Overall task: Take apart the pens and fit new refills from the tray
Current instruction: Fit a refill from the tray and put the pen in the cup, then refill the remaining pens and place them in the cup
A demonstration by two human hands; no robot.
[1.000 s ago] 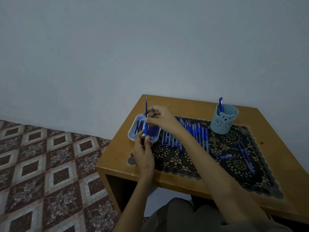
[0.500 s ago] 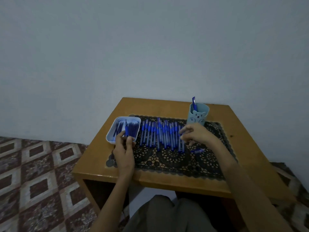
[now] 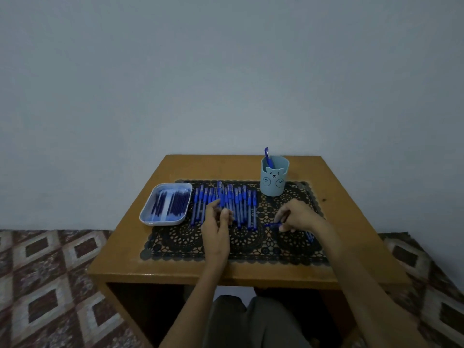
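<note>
Fingers [image 3: 283, 215] around blue pen piece [image 3: 273, 224] (right hand [image 3: 300, 217])

One wooden table [image 3: 339, 187], one black lace mat [image 3: 251, 249], one pale blue tray [image 3: 148, 217], one bear-faced cup [image 3: 273, 182]. A single pen [image 3: 267, 155] stands in the cup. The row of pens [image 3: 241, 199] on the mat runs to roughly fifteen, though they overlap too much for an exact count. The refills [image 3: 175, 202] in the tray look like a dozen or more, too dim to number. One short blue piece [image 3: 273, 224] lies loose.
</note>
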